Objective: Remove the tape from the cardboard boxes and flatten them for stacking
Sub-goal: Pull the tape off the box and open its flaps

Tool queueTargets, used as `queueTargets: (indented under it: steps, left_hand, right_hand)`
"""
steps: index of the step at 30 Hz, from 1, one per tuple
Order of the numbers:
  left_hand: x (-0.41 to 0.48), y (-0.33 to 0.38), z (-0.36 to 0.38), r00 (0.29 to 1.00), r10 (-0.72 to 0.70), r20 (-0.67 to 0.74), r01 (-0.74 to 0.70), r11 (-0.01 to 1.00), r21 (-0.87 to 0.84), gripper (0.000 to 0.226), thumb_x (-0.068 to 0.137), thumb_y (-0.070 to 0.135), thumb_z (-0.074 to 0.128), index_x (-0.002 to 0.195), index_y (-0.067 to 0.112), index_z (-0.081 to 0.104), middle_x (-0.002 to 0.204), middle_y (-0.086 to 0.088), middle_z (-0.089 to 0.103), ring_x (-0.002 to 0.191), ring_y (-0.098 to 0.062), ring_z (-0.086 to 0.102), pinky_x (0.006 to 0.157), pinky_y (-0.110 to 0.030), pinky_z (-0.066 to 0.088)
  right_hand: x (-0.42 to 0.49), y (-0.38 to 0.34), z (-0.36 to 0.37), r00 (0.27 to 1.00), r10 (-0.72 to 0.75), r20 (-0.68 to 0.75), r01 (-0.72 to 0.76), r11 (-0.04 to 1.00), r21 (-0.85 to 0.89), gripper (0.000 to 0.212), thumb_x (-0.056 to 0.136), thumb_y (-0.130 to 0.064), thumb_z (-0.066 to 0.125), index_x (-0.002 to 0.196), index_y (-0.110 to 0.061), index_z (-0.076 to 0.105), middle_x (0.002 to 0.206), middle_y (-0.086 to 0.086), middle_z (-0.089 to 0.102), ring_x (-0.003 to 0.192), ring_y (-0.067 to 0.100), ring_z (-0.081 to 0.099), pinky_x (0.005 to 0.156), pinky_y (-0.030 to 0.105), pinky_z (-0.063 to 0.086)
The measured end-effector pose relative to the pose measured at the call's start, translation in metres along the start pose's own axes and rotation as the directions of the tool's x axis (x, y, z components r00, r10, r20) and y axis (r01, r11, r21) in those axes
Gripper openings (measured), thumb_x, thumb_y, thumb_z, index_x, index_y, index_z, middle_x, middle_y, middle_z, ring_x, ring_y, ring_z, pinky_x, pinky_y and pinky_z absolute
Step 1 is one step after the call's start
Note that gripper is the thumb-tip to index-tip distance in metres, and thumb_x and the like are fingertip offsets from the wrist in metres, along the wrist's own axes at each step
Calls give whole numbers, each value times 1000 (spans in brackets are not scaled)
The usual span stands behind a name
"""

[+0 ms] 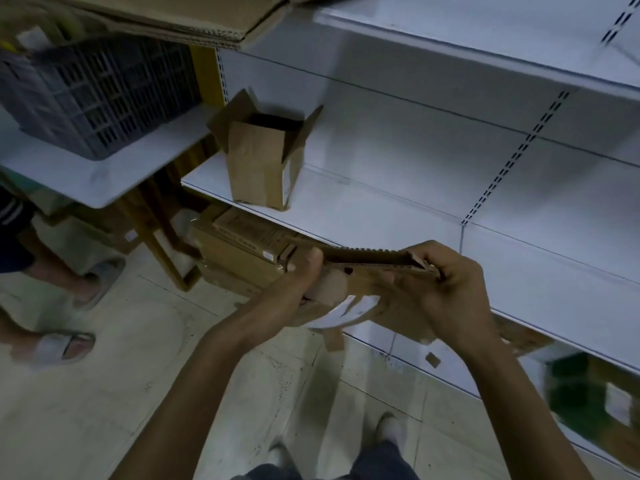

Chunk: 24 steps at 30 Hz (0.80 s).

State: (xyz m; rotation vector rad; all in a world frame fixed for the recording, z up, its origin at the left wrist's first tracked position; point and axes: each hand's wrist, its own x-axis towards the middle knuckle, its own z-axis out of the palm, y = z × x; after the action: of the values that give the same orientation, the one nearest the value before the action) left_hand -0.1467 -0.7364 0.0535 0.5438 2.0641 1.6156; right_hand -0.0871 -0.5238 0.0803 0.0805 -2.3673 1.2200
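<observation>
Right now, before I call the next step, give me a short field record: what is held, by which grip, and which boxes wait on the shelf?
held: flattened brown cardboard box, in both hands
left-hand grip: curled round its left end
right-hand grip: curled round its right end
loose strip: white curled strip hanging below the box; tape or label, cannot tell
waiting: upright open brown cardboard box on the white metal shelf
stacked: flat brown cardboard sheets, top left
</observation>
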Motion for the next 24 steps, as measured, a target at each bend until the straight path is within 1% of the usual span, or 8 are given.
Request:
queueTargets:
  steps: [2,4,6,9,14,18,21,24]
  left_hand:
    - [-1,12,5,998,47,30,-51,987,155,38,71,85,38,97,66,57,113,36,55,103,19,50,85,-18,38]
    - [-4,10,-6,982,189,14,-182,921,345,38,74,77,51,110,64,51,148,24,30,127,14,34,92,-15,34]
    - [0,7,-22,958,281,-48,-212,814,541,65,66,77,60,125,61,40,157,21,-1,141,3,12,106,-27,30]
    - [10,7,-40,881,439,-178,-151,615,774,94,68,63,69,146,32,27,160,-2,0,146,-16,-2,115,-51,14]
    - [22,18,-45,669,370,-645,-168,920,354,129,57,68,75,151,27,-3,159,7,-6,140,6,-4,116,-33,16]
    - [26,55,-77,654,365,-663,-347,923,166,80,61,52,77,130,25,49,125,14,58,111,2,56,89,-22,52]
    - [30,110,-109,549,542,-636,-483,827,289,28,69,49,70,88,35,56,77,20,64,72,2,63,57,-14,51]
    - [39,178,-135,461,596,-658,-618,747,245,22,75,35,72,89,28,57,82,11,70,74,-4,68,58,-16,53]
  right_hand:
    - [1,0,-1,998,57,-37,-57,998,-3,24,75,2,74,85,-20,71,81,-7,70,77,5,65,68,11,47]
    - [1,-1,-4,992,113,-58,-112,993,23,25,78,0,72,86,-24,71,80,-10,71,75,4,66,66,10,48]
    - [1,-4,-8,989,138,-49,-134,987,87,32,78,-4,73,83,-35,68,75,-17,71,72,-1,65,62,7,47]
    - [4,-12,-9,969,246,-24,-231,936,266,22,73,-24,75,89,-37,68,88,-20,71,81,-1,67,62,9,50]
    - [17,-26,-13,953,301,-45,-233,817,527,36,63,-36,75,98,-32,71,104,-5,72,95,14,69,72,20,56]
    - [69,-43,-41,965,230,-127,-117,809,576,44,64,-25,74,107,-20,65,105,-2,73,97,17,69,75,24,56]
    - [131,-67,-67,965,156,-210,-3,809,588,52,59,-29,78,108,-20,65,102,-2,73,95,16,70,71,21,55]
    - [188,-107,-81,960,28,-279,126,845,519,54,61,-40,79,110,-26,63,106,-4,72,96,13,69,73,22,56]
